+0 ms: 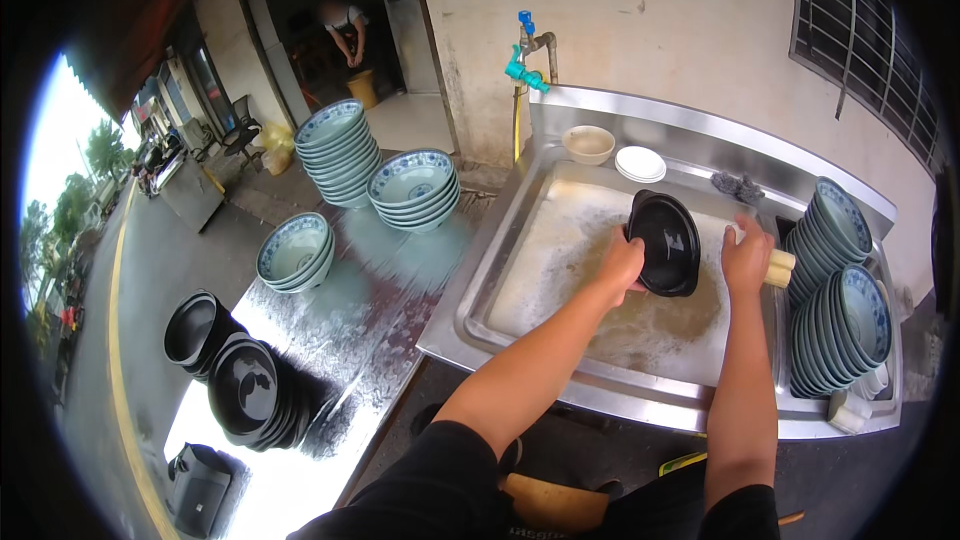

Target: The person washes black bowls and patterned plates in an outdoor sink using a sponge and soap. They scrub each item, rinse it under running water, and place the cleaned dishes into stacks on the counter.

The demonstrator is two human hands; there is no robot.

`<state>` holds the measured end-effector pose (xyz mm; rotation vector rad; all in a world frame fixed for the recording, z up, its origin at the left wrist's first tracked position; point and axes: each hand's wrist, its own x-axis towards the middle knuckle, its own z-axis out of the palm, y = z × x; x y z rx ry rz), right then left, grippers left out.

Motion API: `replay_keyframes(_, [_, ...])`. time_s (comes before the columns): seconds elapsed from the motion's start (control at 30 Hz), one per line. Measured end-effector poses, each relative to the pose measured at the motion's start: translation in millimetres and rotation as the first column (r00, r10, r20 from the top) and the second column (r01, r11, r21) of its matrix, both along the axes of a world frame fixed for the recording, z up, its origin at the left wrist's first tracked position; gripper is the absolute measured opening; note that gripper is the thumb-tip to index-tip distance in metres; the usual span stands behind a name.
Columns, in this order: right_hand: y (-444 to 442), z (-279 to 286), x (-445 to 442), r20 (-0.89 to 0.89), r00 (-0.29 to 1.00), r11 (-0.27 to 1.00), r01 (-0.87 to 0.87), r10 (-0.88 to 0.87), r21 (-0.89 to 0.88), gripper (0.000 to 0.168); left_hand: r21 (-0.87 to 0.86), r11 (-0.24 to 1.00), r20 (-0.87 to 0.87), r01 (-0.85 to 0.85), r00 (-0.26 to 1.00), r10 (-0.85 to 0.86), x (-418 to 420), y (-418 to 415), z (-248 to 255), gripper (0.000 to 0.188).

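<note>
My left hand (624, 264) grips the near-left edge of a black oval bowl (664, 244), tilted over the sink basin (474, 307). Its dark inside faces me, with a shiny highlight on it. Below the bowl is brownish, foamy water (555, 262). To the right of the bowl, and apart from it, my right hand (746, 255) is curled around a pale yellow roll (780, 268), possibly a sponge or cloth. One end sticks out beside the palm; my fingers hide the rest.
Tall stacks of blue-patterned bowls (832, 337) crowd the sink's right side. A beige bowl (589, 144), white dishes (640, 163) and a dark scouring pad (736, 186) line the back ledge. More patterned bowls (416, 191) and black bowls (251, 390) stand on the left table. A person (349, 34) bends in the doorway.
</note>
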<state>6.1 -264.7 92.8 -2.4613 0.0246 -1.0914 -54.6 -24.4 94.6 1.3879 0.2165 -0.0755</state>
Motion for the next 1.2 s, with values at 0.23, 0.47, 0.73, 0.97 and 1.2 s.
replay_keyframes(0.23, [-41.6, 13.6, -17.8, -0.347, 0.811, 0.881, 0.450, -0.472, -0.145, 0.057, 0.155, 0.984, 0.196, -0.090, 0.979, 0.059, 4.7, 2.6, -9.6, 0.052])
replay_keyframes(0.47, [-46.7, 8.5, -13.6, -0.386, 0.835, 0.917, 0.388, -0.393, -0.095, 0.042, 0.228, 0.974, 0.069, -0.003, 0.998, -0.013, -7.0, 10.5, 2.5, 0.059])
replay_keyframes(0.73, [33.0, 22.5, -22.1, 0.025, 0.906, 0.799, -0.386, 0.423, 0.461, 0.037, 0.177, 0.981, 0.005, 0.081, 0.996, -0.084, -3.8, 13.5, -2.8, 0.059])
replay_keyframes(0.97, [90.2, 15.1, -47.3, -0.007, 0.826, 0.767, -0.520, 0.564, 0.376, 0.039, 0.022, 0.989, 0.043, 0.149, 0.988, -0.149, -8.0, -1.3, 7.3, 0.062])
replay_keyframes(1.2, [89.8, 9.0, -44.8, 0.067, 0.741, 0.681, -0.646, 0.668, 0.344, 0.036, 0.044, 0.967, 0.042, 0.253, 0.966, -0.254, -13.4, -6.6, 18.5, 0.051])
